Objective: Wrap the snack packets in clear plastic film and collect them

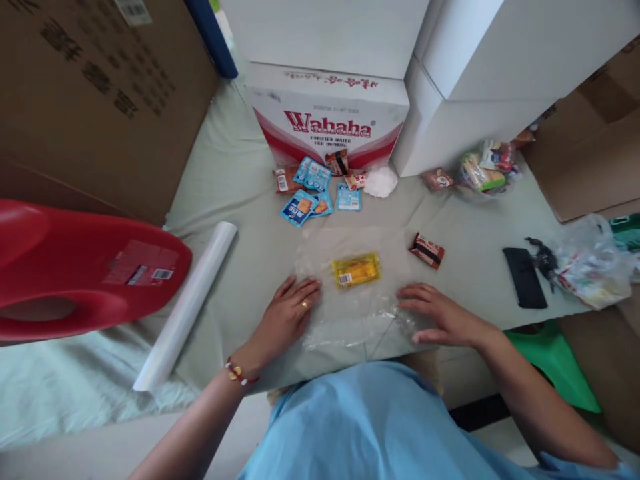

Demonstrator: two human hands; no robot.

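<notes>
A clear plastic bag (350, 313) lies flat on the pale green cloth in front of me. A small yellow snack packet (356, 270) rests on it, or inside it, I cannot tell which. My left hand (287, 317) lies flat with its fingers stretched out on the bag's left edge, just left of the packet. My right hand (435, 312) lies flat and open on the bag's right edge. A brown snack bar (427, 250) sits just beyond my right hand.
Several blue and brown snack packets (313, 193) lie before a Wahaha box (327, 123). A white roll (187, 303) and a red plastic object (85, 267) are at the left. Bags of snacks (487, 167) (593, 263) and a black case (524, 287) are at the right. Cardboard boxes (95, 87) ring the surface.
</notes>
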